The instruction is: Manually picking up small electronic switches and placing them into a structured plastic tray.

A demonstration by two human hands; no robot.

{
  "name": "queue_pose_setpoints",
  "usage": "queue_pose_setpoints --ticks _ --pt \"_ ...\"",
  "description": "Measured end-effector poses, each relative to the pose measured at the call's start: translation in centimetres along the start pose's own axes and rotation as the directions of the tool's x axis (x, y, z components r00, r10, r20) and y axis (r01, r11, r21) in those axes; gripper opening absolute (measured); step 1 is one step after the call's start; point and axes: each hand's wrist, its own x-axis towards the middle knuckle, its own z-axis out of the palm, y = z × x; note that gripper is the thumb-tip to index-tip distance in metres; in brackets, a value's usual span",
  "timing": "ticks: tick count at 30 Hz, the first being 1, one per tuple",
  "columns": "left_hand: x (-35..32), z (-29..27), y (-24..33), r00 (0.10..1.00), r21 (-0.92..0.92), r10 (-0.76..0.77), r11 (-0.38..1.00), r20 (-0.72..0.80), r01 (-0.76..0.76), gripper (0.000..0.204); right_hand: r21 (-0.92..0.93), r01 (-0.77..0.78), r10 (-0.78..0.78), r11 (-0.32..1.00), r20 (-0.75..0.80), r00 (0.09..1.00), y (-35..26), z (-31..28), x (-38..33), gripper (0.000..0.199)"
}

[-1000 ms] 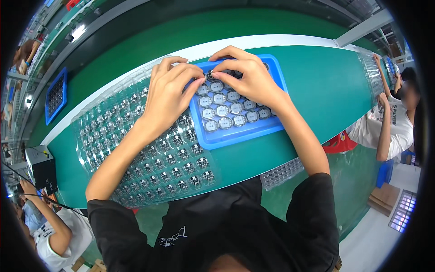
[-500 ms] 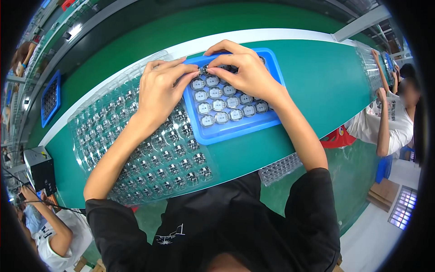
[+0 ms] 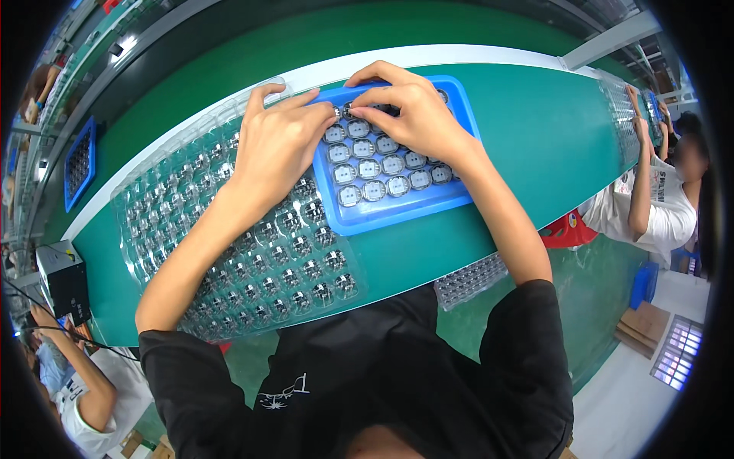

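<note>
A blue tray (image 3: 405, 219) holds rows of round parts (image 3: 372, 190) with pale centres. Above its upper left corner, the thumb and index finger of my left hand (image 3: 281, 145) close on a small dark and metallic part (image 3: 336, 114); its other fingers stay raised. My right hand (image 3: 419, 115) reaches over the back of the tray, its fingertips pinched at a similar small part (image 3: 349, 109), almost touching the left fingertips. My right hand covers some of the tray's back rows. Left of the tray lies a clear plastic blister tray (image 3: 138, 264) with many small electronic parts, partly beneath my left forearm.
The green worktop (image 3: 535, 145) has a white back edge (image 3: 489, 55). A black and grey box (image 3: 63, 279) with cables stands at the left end. Another blue tray (image 3: 80, 164) sits beyond the table. People work at both sides; a red stool (image 3: 569, 232) is at right.
My left hand has turned slightly, its index finger lifting away from the tray. Both hands keep their fingertips together at the tray's upper left. The view has shifted a little.
</note>
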Motion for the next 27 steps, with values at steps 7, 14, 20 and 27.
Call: queue_pose_setpoints --ticks 7,14,20,27 --pt "0.4 0.3 -0.2 1.000 -0.028 -0.009 1.000 -0.012 0.009 0.009 -0.003 0.005 -0.005 1.000 0.029 1.000 0.2 0.3 0.3 0.012" --pt "-0.2 0.5 -0.8 1.000 -0.014 -0.018 1.000 0.010 0.018 0.012 -0.115 0.013 0.010 0.993 0.203 0.979 -0.4 -0.4 1.8 0.015" --pt "-1.5 -4.2 -2.0 0.991 -0.171 -0.126 0.979 -0.055 0.115 0.016 -0.031 0.043 -0.039 0.999 0.142 0.989 -1.9 -0.7 4.5 0.016" --pt "-6.5 -8.1 -5.7 0.920 -0.126 -0.332 0.924 0.207 0.362 0.017 -0.057 0.209 -0.192 0.976 0.221 0.956 -4.2 4.1 7.1 0.016"
